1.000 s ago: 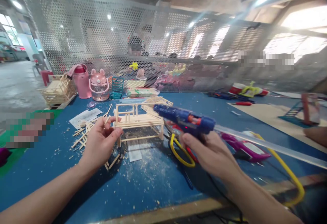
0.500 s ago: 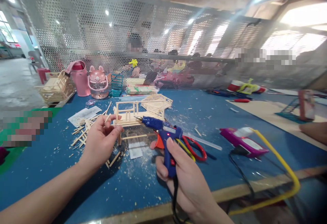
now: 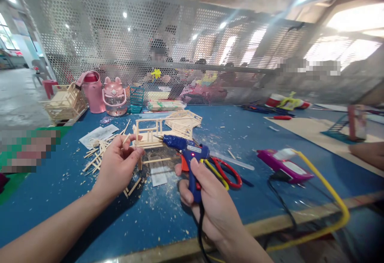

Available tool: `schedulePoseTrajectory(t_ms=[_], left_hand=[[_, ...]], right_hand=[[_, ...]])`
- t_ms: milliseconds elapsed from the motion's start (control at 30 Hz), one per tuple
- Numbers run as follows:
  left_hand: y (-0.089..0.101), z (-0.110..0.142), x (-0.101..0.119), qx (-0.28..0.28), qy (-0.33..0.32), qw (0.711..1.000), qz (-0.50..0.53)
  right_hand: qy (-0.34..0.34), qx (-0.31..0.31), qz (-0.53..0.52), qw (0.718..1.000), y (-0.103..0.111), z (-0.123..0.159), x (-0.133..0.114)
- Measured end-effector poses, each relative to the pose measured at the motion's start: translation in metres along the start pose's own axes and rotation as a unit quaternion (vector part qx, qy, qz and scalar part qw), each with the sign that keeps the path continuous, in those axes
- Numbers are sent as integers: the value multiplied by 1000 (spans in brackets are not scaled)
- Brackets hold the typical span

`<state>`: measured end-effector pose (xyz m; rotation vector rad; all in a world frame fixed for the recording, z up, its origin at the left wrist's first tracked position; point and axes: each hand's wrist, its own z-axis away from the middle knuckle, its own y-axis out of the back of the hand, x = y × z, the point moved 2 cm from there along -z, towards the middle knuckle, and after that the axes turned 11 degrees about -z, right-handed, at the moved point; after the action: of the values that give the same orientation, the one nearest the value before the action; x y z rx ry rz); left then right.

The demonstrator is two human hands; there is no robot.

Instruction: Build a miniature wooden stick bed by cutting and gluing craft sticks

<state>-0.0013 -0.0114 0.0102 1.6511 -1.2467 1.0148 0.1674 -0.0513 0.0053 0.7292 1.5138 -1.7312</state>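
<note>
My left hand (image 3: 120,163) is closed around the front left corner post of a small frame built of wooden sticks (image 3: 150,144). A short stick also shows by its fingertips; whether it is loose I cannot tell. In my right hand (image 3: 207,199) is a blue glue gun (image 3: 187,150) with an orange trigger, its red light lit and a clear glue stick (image 3: 234,160) out of the back. The nozzle points left, close in front of the frame's rails; touching or not, I cannot tell. The gun hides the frame's right front part.
Loose sticks (image 3: 97,159) and scraps lie left of the frame. Scissors with red handles (image 3: 232,175) rest behind my right hand. A purple power strip (image 3: 282,167) with a yellow cable is at right. Pink bottles (image 3: 95,95) and a perforated metal screen (image 3: 120,47) stand at the back.
The glue gun has swung from pointing up-left over the frame's right end to lower and further left, its nozzle now near the front rails. My left hand stays at the corner post.
</note>
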Motion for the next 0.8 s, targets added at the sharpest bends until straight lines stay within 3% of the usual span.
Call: schedulePoseTrajectory(t_ms=[800], left_hand=[[-2, 0, 2, -10, 18, 999, 42]], right_hand=[[18, -5, -9, 1000, 1, 0, 3]])
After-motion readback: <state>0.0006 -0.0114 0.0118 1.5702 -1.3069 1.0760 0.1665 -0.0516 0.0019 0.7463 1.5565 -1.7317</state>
